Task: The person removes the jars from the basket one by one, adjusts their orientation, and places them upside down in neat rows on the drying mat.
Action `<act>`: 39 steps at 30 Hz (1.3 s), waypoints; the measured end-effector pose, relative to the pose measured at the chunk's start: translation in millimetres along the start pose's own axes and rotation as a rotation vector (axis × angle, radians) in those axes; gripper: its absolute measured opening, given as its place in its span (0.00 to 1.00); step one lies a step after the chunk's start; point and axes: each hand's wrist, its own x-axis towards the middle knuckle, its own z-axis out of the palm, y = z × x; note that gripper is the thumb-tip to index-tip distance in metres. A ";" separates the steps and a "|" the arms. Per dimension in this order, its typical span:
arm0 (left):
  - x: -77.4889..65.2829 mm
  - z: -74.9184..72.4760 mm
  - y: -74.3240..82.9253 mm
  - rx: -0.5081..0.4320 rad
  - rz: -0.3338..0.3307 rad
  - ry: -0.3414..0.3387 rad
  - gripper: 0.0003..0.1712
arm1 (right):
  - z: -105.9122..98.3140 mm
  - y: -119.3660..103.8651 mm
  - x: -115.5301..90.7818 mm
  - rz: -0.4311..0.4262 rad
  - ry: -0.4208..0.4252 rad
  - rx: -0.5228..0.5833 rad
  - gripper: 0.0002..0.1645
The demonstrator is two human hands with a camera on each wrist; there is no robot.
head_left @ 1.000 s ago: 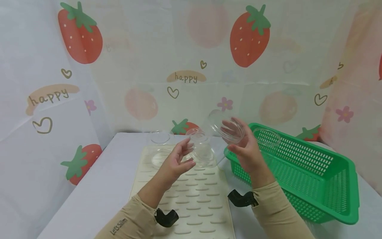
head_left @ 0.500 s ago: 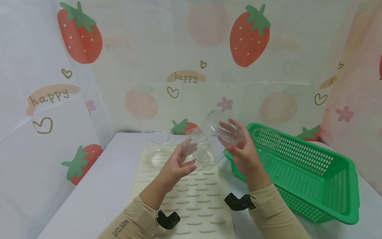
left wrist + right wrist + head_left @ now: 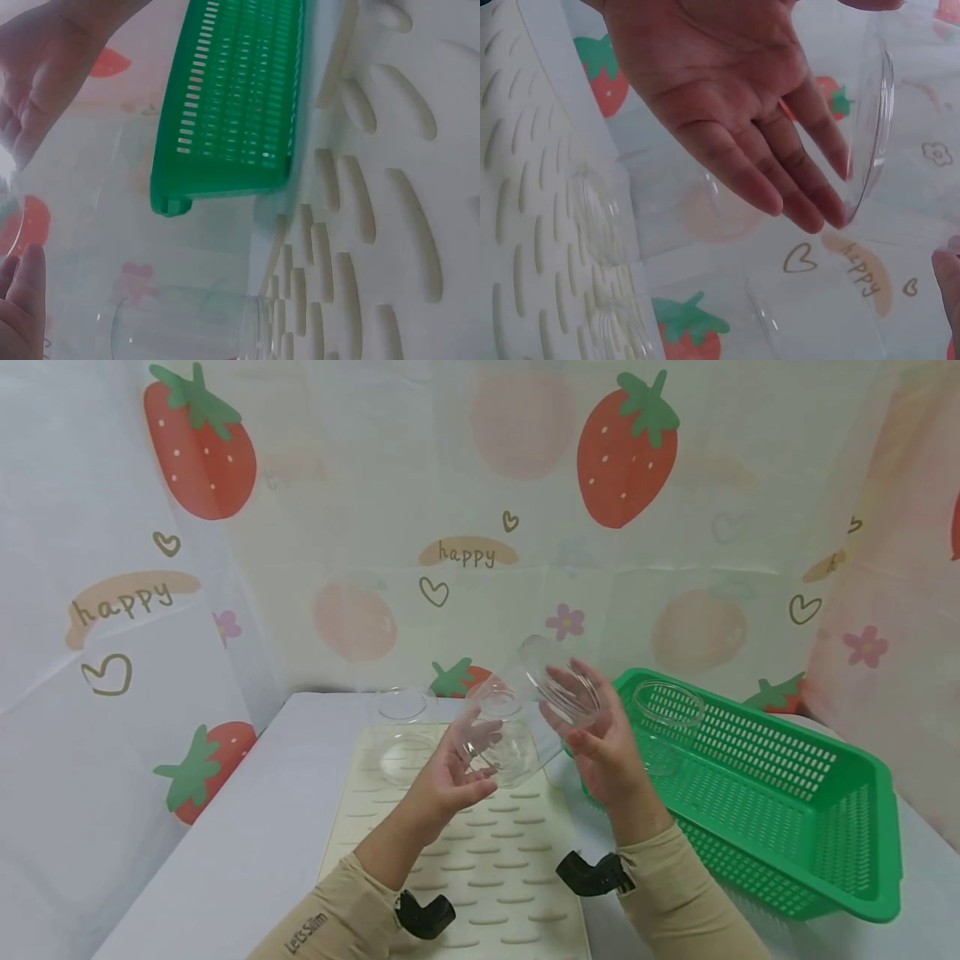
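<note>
A clear plastic cup (image 3: 542, 692) hangs tilted between my two hands over the mat. My right hand (image 3: 609, 747) holds its wide rim, fingertips at the rim (image 3: 880, 135) in the right wrist view and the thumb opposite. At the other end, my left hand (image 3: 444, 777) holds the cup's base between thumb and fingers. Two more clear cups stand mouth-down at the far end of the cream mat (image 3: 480, 860), one cup (image 3: 402, 727) on the left and another partly overlapped by the held one. The mat cup (image 3: 187, 326) also shows in the left wrist view.
To the right stands a green perforated basket (image 3: 870, 827) with a clear cup (image 3: 686, 718) in its far left corner. A white-covered table (image 3: 217, 843) carries everything. Behind rises a strawberry-print curtain (image 3: 345, 527). Black wrist mounts (image 3: 425, 917) stick out from both sleeves.
My right hand has moved slightly left and down with the cup. The left hand has moved slightly right, and its fingers have come round the cup's base.
</note>
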 end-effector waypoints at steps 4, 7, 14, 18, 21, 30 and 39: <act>-0.4 0.1 1.6 -0.012 0.011 0.004 0.56 | -1.4 1.4 -1.6 0.009 -0.003 0.019 0.51; -1.0 0.3 4.2 -0.019 0.009 0.006 0.57 | -2.6 2.4 -2.8 0.007 -0.008 0.037 0.50; -0.3 -2.8 8.2 -0.032 0.012 0.007 0.55 | -4.5 4.7 -5.2 0.016 -0.019 0.052 0.48; -0.4 -5.8 10.7 -0.021 0.023 0.024 0.53 | -5.9 6.5 -6.7 0.032 -0.022 0.034 0.48; -0.2 -7.8 11.9 -0.020 0.037 0.035 0.56 | -6.6 8.2 -8.5 0.055 -0.016 0.016 0.49; 2.3 -9.1 11.1 -0.093 0.075 0.047 0.59 | -7.2 14.0 -11.5 0.076 0.010 0.009 0.52; 3.8 -3.3 11.2 -0.149 0.061 0.076 0.59 | -3.5 17.9 -13.2 0.016 0.035 0.014 0.49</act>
